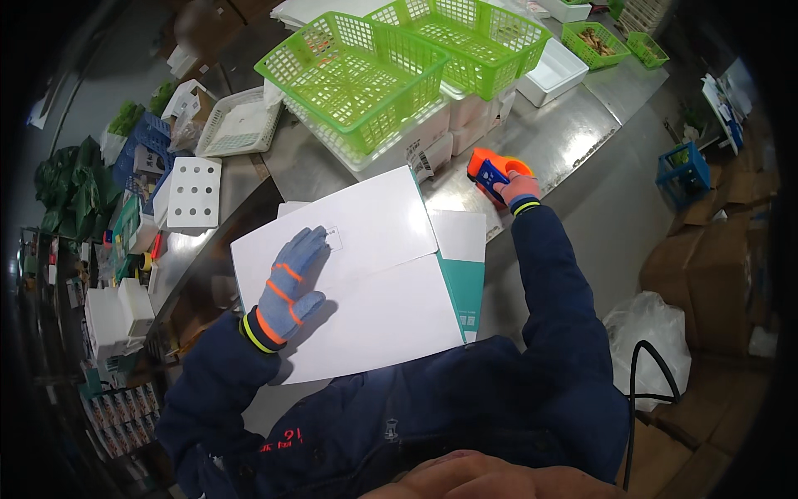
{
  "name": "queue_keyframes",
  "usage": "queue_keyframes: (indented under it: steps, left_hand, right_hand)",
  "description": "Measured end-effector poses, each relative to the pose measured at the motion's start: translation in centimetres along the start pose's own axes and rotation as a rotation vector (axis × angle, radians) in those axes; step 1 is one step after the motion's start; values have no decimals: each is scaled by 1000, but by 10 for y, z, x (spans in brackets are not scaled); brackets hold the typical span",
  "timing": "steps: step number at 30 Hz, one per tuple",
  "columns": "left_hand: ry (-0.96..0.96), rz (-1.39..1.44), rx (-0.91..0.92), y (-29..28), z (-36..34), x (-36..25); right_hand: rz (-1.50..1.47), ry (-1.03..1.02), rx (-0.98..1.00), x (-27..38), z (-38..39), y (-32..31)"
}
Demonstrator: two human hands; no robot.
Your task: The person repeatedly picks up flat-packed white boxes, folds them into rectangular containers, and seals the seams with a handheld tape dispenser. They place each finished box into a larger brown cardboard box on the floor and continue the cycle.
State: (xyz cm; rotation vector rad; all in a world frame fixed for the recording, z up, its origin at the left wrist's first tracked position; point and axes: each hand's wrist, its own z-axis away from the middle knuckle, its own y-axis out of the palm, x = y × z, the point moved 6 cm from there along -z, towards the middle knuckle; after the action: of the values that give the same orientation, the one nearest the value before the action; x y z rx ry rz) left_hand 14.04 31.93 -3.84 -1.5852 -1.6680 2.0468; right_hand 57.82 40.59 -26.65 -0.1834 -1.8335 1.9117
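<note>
A large white cardboard sheet or box (366, 303) with folded flaps lies in front of me, a green-and-white piece (465, 283) showing beneath its right side. My left hand (289, 287), in a grey-blue glove with orange lines, rests on the white cardboard with its fingers stretched out. Off to the right, my right hand (521, 186) is closed around an orange and blue tape dispenser (490, 173) at the steel table (573, 133). Whether the dispenser touches the table I cannot tell.
Two green plastic baskets (366, 133) stand on white boxes (432, 158) beyond the cardboard. Farther right are a white foam tray (555, 73) and a smaller green basket (597, 46) with contents. A white basket (241, 123) sits at left; brown cartons (706, 283) are stacked at right.
</note>
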Motion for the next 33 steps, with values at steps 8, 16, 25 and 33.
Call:
queue_keyframes:
  steps: [8, 16, 25, 33]
  left_hand:
    - [14, 723, -77, -7, 0, 11]
    - [-99, 950, -257, -4, 25, 69]
    - [14, 1275, -157, -21, 24, 21]
    - [-94, 1190, -161, -16, 21, 30]
  right_hand:
    - [-1531, -364, 88, 125, 167, -195]
    - [-646, -947, -248, 313, 272, -205]
    - [-337, -804, -532, 232, 276, -219]
    - [-291, -364, -185, 183, 246, -148]
